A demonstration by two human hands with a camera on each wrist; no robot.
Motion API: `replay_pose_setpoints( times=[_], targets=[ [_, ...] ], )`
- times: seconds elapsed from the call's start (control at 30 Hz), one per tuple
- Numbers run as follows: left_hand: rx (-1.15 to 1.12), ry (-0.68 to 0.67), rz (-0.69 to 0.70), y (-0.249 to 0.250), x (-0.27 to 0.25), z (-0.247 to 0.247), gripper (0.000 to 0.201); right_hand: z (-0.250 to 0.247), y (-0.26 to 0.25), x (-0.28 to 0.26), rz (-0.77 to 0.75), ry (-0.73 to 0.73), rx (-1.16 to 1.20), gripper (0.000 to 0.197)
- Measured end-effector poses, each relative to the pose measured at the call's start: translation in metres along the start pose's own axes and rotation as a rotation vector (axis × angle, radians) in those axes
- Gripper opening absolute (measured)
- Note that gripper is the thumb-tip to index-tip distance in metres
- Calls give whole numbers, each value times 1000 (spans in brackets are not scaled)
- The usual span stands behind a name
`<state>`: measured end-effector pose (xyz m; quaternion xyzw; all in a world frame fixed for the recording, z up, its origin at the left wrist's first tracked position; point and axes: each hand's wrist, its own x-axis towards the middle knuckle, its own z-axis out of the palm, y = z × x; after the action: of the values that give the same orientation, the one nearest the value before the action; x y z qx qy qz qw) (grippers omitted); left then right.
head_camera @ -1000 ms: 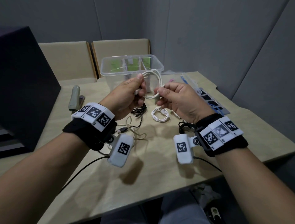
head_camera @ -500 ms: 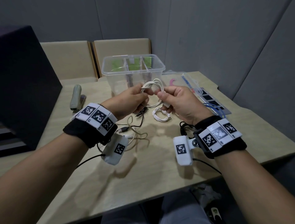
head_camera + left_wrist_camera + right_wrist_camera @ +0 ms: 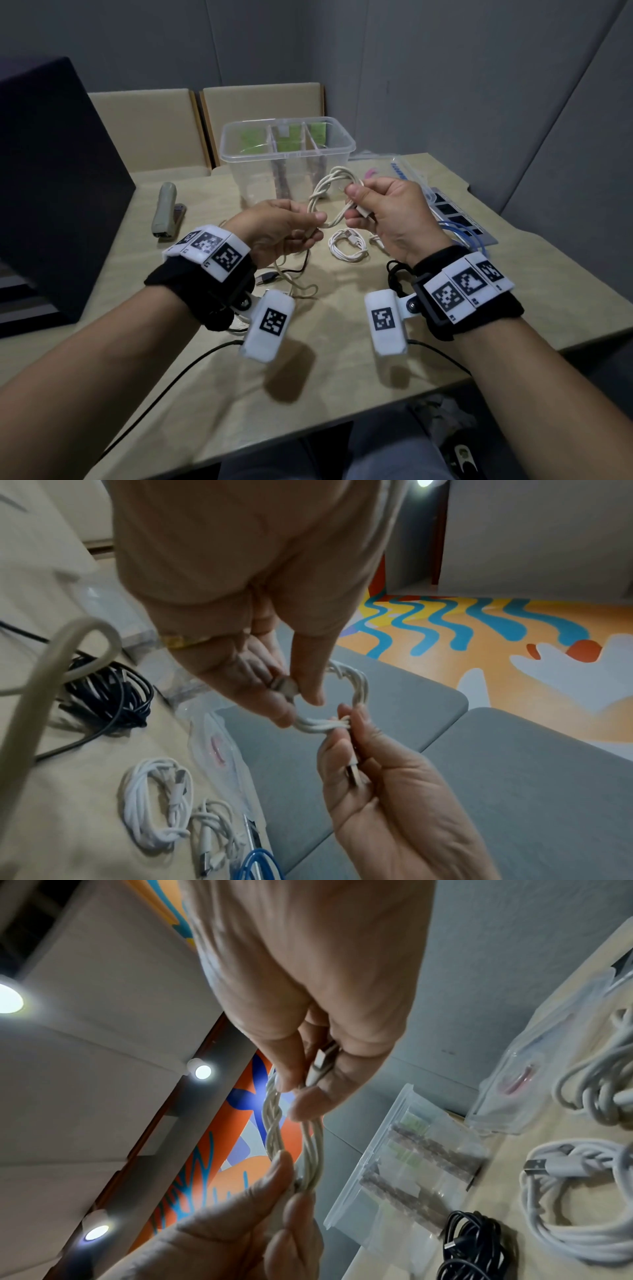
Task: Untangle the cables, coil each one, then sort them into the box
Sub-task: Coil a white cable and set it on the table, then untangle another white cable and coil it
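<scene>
A cream-white cable coil [image 3: 325, 186], twisted along its length, hangs in the air between both hands in front of the clear box [image 3: 236, 161]. My left hand [image 3: 315, 226] pinches its lower end between thumb and fingers, a plug [image 3: 284, 687] tucked under the fingers. Higher up, my right hand [image 3: 352, 202] pinches the upper side and holds the other plug [image 3: 322, 1064] in its palm. In the right wrist view the twisted coil [image 3: 274, 1123] runs from the right fingertips down to the left thumb [image 3: 281, 1167].
On the table [image 3: 205, 359] lie a coiled white cable [image 3: 347, 245], a black cable bundle [image 3: 109, 693], a loose beige cable [image 3: 298, 287] and a blue cable [image 3: 459, 233]. A stapler [image 3: 164, 214] and a large black box [image 3: 51, 188] stand left. A plastic bag [image 3: 404, 171] lies right of the box.
My left hand has dropped lower and drawn away from the right. The coil has gone from a round loop to a stretched, twisted shape. Both hands keep their hold.
</scene>
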<state>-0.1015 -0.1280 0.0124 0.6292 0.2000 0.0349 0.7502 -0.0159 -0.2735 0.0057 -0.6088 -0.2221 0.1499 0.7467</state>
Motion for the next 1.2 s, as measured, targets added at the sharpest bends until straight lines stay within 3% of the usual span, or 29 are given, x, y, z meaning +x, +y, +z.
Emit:
replay_pose_setpoints(
  times=[0.1, 0.23, 0.33, 0.43, 0.6, 0.67, 0.77, 0.83, 0.93, 1.03, 1.13, 1.2],
  targets=[
    [31, -58, -46, -1, -1, 0, 15, 0, 1, 0, 1, 2, -4, 12],
    [48, -137, -74, -4, -4, 2, 23, -2, 2, 1, -5, 0, -5, 12],
    [-8, -44, -6, -4, -2, 3, 11, -6, 2, 1, 13, -32, -60, 9],
    [-95, 54, 74, -5, 1, 2, 12, -11, 1, 0, 73, -89, -111, 5],
    [-33, 2, 72, -7, 3, 5, 9, -9, 0, 0, 105, -99, -93, 8],
    [6, -21, 58, -4, 2, 5, 17, -11, 1, 2, 121, -78, -111, 11],
    [285, 29, 55, 0, 2, -2, 17, -19, 5, 6, 187, -71, -181, 12],
    [763, 65, 101, 0, 1, -11, 15, -24, 8, 7, 249, -89, -243, 5],
    [1378, -141, 71, -3, -5, -18, 20, -29, 20, 8, 347, -110, -346, 11],
    [1558, -284, -55, -5, -9, -28, 22, -30, 32, 5, 428, -134, -441, 9],
    [1704, -337, -111, -7, -7, -39, 47, -30, 42, 1, 511, -142, -524, 6],
    [1814, -376, -136, -7, -12, -38, 44, -30, 45, -2, 533, -132, -605, 3]
  ],
)
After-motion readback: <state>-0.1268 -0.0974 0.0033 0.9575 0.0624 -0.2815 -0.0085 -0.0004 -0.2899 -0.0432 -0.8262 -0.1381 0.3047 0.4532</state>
